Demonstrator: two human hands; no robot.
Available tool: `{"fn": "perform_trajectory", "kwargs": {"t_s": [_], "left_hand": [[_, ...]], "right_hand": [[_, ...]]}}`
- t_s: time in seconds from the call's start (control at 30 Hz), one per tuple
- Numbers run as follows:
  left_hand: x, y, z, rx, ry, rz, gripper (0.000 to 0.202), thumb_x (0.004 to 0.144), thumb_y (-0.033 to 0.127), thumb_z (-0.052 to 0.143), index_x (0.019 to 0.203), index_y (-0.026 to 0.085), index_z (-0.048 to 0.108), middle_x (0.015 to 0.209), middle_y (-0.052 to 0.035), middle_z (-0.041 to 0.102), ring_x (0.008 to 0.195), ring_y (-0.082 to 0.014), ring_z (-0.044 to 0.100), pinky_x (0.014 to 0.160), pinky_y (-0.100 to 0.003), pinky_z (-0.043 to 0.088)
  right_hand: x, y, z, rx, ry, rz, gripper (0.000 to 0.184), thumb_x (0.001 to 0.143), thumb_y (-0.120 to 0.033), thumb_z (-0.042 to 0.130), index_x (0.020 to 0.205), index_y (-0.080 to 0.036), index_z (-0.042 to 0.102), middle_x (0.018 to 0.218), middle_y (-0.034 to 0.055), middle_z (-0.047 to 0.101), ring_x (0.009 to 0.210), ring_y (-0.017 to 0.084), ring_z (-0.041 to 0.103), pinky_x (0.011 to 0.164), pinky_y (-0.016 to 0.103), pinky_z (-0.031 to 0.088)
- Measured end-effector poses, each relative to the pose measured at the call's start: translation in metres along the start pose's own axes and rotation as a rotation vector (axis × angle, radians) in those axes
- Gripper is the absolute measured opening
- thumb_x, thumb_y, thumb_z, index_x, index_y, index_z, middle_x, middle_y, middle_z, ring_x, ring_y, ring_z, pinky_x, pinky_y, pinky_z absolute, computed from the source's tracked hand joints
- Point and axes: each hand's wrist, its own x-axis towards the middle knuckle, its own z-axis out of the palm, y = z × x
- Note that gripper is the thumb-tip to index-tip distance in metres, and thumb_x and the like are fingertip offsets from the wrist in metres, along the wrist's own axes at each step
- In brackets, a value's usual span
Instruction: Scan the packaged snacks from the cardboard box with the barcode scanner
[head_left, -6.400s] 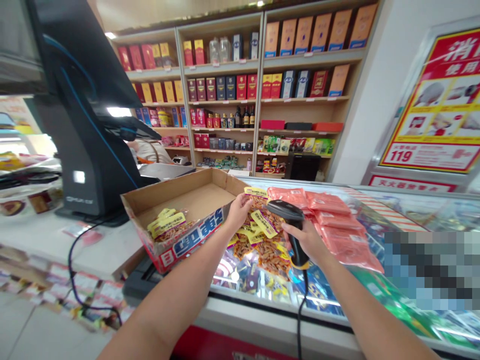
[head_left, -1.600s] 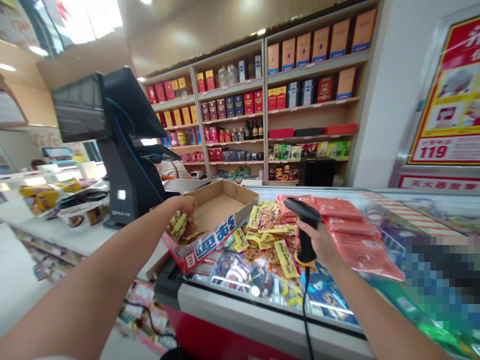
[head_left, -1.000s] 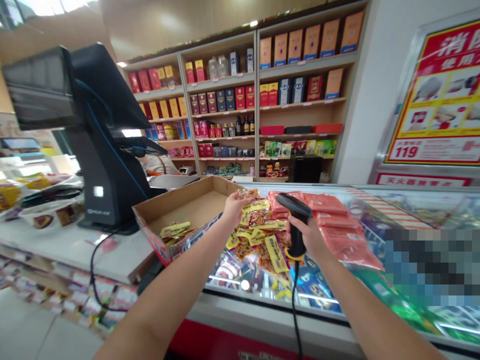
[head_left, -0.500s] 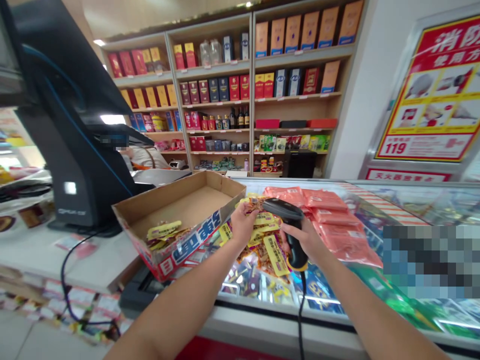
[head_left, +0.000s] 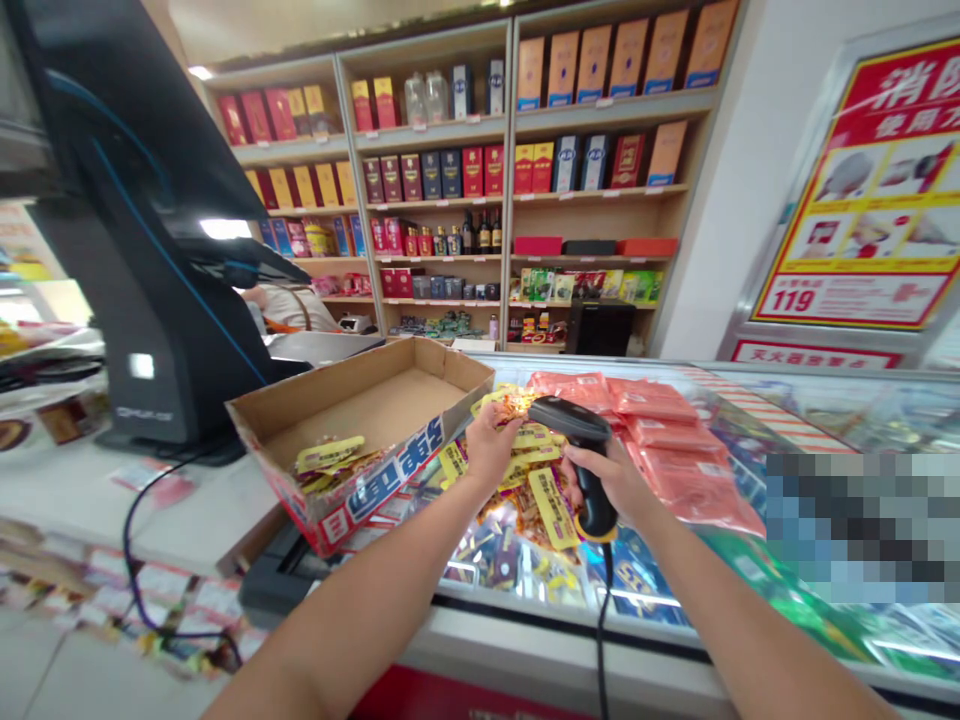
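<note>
My left hand [head_left: 491, 447] grips a snack packet with a yellow label [head_left: 504, 404], raised just above a heap of similar packets [head_left: 536, 510]. The heap lies on the glass top of a shop freezer [head_left: 525, 640]. My right hand [head_left: 606, 482] is closed around the handle of a black corded barcode scanner [head_left: 589, 450], whose head points toward the held packet. A few more packets [head_left: 326, 465] lie in a shallow cardboard box [head_left: 375, 400] to the left of my left hand. Pink-red packs [head_left: 675, 440] are piled behind and right of the scanner.
A black checkout terminal [head_left: 142, 260] stands on the white counter [head_left: 172, 520] left of the box. Its black cable hangs near the counter edge. A person [head_left: 296, 310] sits beyond it. Wooden shelves [head_left: 450, 170] of boxed and bottled goods fill the back wall.
My left hand has moved from the box across to the heap and now holds a packet up beside the scanner. The right hand and scanner stay nearly in place.
</note>
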Motion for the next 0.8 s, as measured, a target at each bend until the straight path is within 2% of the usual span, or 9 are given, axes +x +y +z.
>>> {"fn": "perform_trajectory", "kwargs": {"t_s": [0.33,0.5,0.7,0.8], "left_hand": [[0.001,-0.001,0.001,-0.103,-0.014,-0.003,0.016,0.072,0.011,0.069,0.084,0.019,0.061,0.086,-0.001,0.072,0.086,-0.0174,0.07,0.083,-0.029,0.052],[0.001,-0.003,0.0,-0.074,-0.026,0.009,0.015,0.073,0.014,0.068,0.086,0.019,0.061,0.088,-0.002,0.072,0.088,-0.0175,0.069,0.084,-0.03,0.051],[0.009,0.003,-0.003,0.132,-0.015,0.015,0.022,0.071,0.019,0.071,0.09,0.017,0.061,0.082,-0.0017,0.068,0.079,-0.0173,0.065,0.081,-0.031,0.05],[0.013,0.005,-0.005,0.289,0.026,0.067,0.034,0.066,0.018,0.075,0.097,0.016,0.061,0.091,-0.0061,0.065,0.09,-0.0216,0.063,0.089,-0.037,0.049]], "right_hand": [[0.001,0.004,-0.002,0.003,-0.024,0.009,0.029,0.077,-0.039,0.067,0.059,-0.018,0.059,0.046,-0.0002,0.057,0.037,0.014,0.052,0.041,0.027,0.044],[0.003,0.006,-0.003,0.008,0.009,0.001,0.03,0.077,-0.04,0.068,0.059,-0.017,0.058,0.047,0.0001,0.057,0.038,0.013,0.053,0.04,0.025,0.043],[0.003,-0.002,-0.003,0.278,0.188,-0.06,0.027,0.068,-0.04,0.074,0.077,-0.019,0.06,0.053,-0.0035,0.058,0.038,0.012,0.052,0.038,0.025,0.044],[0.005,-0.006,-0.007,0.363,0.23,-0.113,0.029,0.068,-0.04,0.074,0.082,-0.02,0.059,0.053,-0.0044,0.057,0.039,0.011,0.051,0.037,0.024,0.043]]}}
